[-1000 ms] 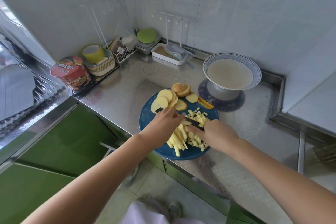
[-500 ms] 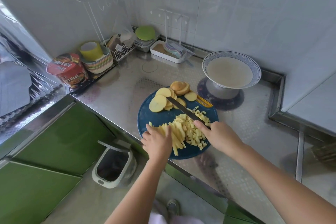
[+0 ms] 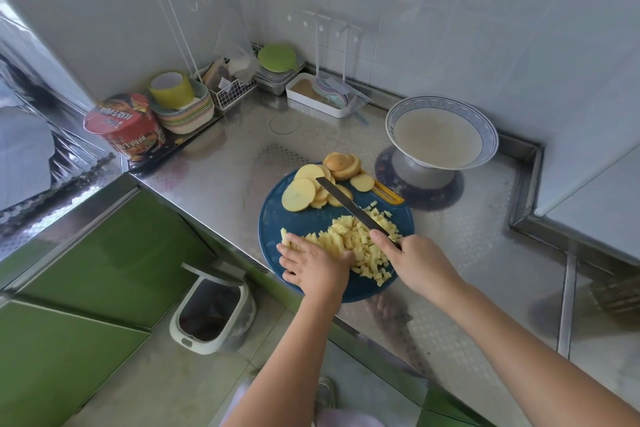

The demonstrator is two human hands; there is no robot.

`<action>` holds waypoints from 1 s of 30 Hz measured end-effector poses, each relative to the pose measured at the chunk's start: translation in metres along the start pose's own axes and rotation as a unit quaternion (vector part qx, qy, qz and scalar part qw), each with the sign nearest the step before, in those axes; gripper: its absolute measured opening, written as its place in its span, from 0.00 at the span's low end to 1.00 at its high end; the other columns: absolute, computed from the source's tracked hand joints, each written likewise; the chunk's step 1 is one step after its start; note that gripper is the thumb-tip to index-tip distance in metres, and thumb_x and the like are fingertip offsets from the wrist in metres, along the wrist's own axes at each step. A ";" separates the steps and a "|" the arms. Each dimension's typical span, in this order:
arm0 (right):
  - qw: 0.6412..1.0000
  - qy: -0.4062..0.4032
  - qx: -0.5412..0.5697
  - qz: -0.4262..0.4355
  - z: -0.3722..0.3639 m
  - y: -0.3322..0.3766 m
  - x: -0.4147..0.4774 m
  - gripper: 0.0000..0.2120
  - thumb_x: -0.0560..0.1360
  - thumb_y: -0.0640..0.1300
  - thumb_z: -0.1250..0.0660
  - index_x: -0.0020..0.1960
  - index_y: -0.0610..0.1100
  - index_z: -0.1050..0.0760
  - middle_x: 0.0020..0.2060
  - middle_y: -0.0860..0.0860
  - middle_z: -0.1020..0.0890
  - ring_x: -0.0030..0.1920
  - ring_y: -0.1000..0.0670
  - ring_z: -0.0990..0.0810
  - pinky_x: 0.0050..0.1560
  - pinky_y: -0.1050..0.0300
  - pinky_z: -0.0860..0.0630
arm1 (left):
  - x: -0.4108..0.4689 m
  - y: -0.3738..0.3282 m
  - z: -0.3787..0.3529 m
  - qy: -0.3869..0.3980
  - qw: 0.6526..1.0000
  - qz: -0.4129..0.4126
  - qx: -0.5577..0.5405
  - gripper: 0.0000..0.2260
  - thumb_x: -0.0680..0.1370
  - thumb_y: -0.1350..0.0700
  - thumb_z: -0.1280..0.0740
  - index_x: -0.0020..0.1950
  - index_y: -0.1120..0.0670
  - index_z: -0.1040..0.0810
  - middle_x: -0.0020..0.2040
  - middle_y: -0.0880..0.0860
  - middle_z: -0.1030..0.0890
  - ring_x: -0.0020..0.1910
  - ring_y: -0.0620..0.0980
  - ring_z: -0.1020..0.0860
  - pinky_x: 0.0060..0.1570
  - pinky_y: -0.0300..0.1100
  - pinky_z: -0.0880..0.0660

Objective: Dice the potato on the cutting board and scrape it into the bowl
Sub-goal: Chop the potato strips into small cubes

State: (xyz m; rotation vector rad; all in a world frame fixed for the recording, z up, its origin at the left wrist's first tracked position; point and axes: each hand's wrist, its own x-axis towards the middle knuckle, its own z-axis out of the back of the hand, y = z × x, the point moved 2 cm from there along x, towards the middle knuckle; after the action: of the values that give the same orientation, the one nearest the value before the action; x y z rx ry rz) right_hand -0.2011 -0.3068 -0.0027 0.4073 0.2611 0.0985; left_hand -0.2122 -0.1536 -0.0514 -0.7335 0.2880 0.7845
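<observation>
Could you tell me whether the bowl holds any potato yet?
None visible: the bowl shows only pale, cloudy liquid; the diced potato lies on the cutting board.

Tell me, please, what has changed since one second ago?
The left hand drew back from the slices toward the person and now presses flat on the potato sticks. The right hand still grips the knife. Slices, cutting board and bowl stayed.

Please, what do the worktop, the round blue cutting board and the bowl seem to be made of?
Worktop: most likely stainless steel; grey, shiny, embossed with fine dots. Cutting board: probably plastic; even matte dark blue, yellow insert at its edge. Bowl: apparently glazed ceramic; glossy white, blue pattern on the rim, though melamine cannot be excluded.
</observation>
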 end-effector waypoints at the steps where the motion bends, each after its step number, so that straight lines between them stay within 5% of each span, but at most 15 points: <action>1: 1.000 0.003 0.006 -0.002 0.000 0.000 -0.001 0.36 0.75 0.71 0.54 0.32 0.41 0.31 0.31 0.45 0.22 0.35 0.47 0.21 0.34 0.54 0.29 | 0.001 0.000 0.000 0.003 1.000 -0.001 0.001 0.54 0.71 0.40 0.28 0.76 0.58 0.66 0.77 0.62 0.62 0.76 0.62 0.57 0.73 0.57 0.56; 10: 1.000 0.002 0.008 -0.003 -0.002 -0.003 -0.005 0.37 0.74 0.72 0.55 0.34 0.40 0.29 0.32 0.44 0.21 0.35 0.47 0.20 0.35 0.55 0.28 | 0.000 0.007 -0.007 -0.029 0.997 -0.053 0.056 0.44 0.74 0.39 0.33 0.78 0.50 0.59 0.77 0.62 0.61 0.75 0.63 0.55 0.72 0.57 0.55; 20: 0.998 0.034 0.048 -0.021 -0.005 0.001 -0.009 0.34 0.75 0.71 0.53 0.33 0.41 0.32 0.30 0.46 0.25 0.32 0.48 0.23 0.33 0.56 0.29 | 0.007 0.028 -0.002 -0.058 0.990 -0.122 0.048 0.43 0.74 0.44 0.32 0.78 0.52 0.57 0.77 0.57 0.54 0.74 0.61 0.52 0.73 0.55 0.56; 25: 0.995 0.042 0.082 -0.024 -0.008 0.007 -0.010 0.33 0.78 0.68 0.51 0.29 0.42 0.34 0.27 0.47 0.28 0.30 0.49 0.26 0.34 0.54 0.30 | 0.007 0.026 -0.004 -0.070 0.990 -0.111 0.050 0.46 0.72 0.35 0.33 0.78 0.52 0.56 0.77 0.58 0.55 0.75 0.62 0.52 0.73 0.56 0.54; 30: 0.993 0.051 0.102 -0.020 -0.006 0.012 -0.012 0.31 0.78 0.67 0.50 0.28 0.44 0.38 0.24 0.50 0.32 0.28 0.49 0.30 0.35 0.54 0.32 | 0.009 0.022 -0.006 -0.073 0.991 -0.102 0.056 0.47 0.71 0.40 0.29 0.78 0.54 0.55 0.76 0.60 0.53 0.74 0.61 0.51 0.73 0.55 0.54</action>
State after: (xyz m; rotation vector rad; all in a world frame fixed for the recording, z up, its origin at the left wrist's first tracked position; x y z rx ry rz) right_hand -0.2149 -0.2952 0.0001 0.6014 0.3814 0.0540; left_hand -0.2218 -0.1422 -0.0704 -0.5862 0.1203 0.6193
